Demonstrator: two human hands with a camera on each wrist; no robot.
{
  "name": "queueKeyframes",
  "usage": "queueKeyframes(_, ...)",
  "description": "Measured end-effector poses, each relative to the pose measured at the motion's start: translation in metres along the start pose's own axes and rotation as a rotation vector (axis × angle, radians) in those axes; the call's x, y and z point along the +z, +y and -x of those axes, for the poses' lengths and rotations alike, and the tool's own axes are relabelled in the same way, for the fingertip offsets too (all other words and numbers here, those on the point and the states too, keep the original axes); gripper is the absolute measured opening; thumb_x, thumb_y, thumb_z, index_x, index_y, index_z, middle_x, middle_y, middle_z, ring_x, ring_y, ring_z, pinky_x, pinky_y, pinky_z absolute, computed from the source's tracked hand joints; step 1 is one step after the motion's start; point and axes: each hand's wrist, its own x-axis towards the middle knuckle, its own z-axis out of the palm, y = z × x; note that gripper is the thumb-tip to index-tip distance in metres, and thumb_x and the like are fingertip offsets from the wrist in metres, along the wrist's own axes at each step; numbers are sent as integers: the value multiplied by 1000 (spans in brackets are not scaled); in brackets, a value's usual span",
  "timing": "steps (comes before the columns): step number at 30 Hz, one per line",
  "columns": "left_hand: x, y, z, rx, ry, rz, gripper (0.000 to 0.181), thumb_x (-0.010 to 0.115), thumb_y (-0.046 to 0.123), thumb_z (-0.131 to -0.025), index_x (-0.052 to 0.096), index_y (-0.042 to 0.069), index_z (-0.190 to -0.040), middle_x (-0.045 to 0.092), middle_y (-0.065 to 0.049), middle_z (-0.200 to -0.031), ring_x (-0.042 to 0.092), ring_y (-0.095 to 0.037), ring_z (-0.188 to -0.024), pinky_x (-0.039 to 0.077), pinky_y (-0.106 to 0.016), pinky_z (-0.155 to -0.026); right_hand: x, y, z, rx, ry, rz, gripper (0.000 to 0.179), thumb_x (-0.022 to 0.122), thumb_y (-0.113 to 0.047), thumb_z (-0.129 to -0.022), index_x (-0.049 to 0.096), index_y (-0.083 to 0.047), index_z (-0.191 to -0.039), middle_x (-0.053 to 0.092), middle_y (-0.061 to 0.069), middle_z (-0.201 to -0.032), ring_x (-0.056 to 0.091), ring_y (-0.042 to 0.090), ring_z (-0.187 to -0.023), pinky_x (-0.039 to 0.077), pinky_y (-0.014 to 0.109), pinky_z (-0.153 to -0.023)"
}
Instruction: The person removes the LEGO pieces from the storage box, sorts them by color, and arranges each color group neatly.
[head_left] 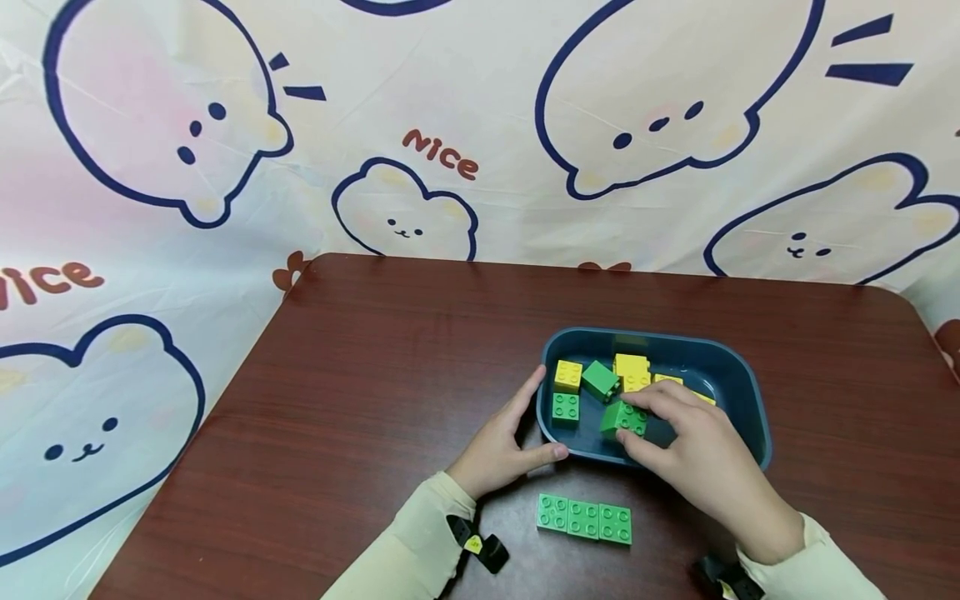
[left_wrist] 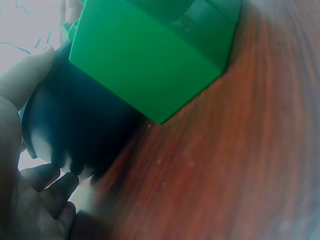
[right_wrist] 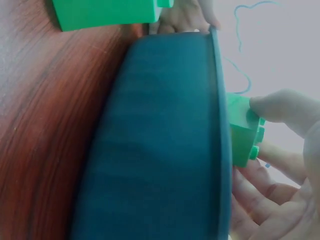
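Note:
My right hand pinches a green toy building brick between thumb and fingers, over the near side of a dark blue tray. In the right wrist view that brick shows above the tray's rim, studs toward the palm. My left hand holds the tray's left end, thumb at the near corner and fingers along the outer wall. Inside the tray lie green bricks and several yellow bricks, some partly hidden by my right hand. Three green bricks stand in a joined-looking row in front of the tray.
The brown wooden table carries the tray right of its middle. Behind the table hangs a pale cloth printed with cartoon bears. Dark wrist straps sit over the light sleeves.

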Motion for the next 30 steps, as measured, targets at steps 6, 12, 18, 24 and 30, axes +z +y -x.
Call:
queueKeyframes(6,0,0,0,6,0,-3,99,78,42,-88,11,39,-161,19,12,-164,24,-13,-149,28,-51,-118,-4,-3,3,-19,30,10,38,88,-17,-77,76,-11,-113,67,3,-107,62,23,-96,57,48,-76)
queueKeyframes(12,0,0,0,4,-2,-4,99,78,42,-88,11,39,-161,19,13,-164,24,-12,-149,28,-50,-118,-6,-5,7,-75,84,14,38,89,-15,-73,77,-13,-110,65,-3,-103,60,16,-91,54,37,-68)
queueKeyframes(18,0,0,0,6,-6,0,99,78,41,-88,11,39,-161,18,13,-164,23,-12,-149,27,-50,-118,-8,-6,14,-107,116,-3,41,90,-13,-70,77,-15,-109,64,-6,-103,58,14,-90,53,32,-65)
queueKeyframes(24,0,0,0,3,-7,-2,99,78,42,-88,11,40,-161,18,13,-164,23,-12,-149,27,-51,-118,-11,-7,22,-109,128,-21,43,91,-12,-68,76,-17,-108,64,-10,-104,56,11,-92,55,29,-67)
queueKeyframes(30,0,0,0,-4,-6,-2,99,78,42,-88,11,40,-161,18,13,-164,23,-12,-149,27,-51,-118,-13,-7,31,-124,128,-51,47,92,-11,-66,75,-19,-109,62,-13,-107,55,6,-94,46,10,-75)
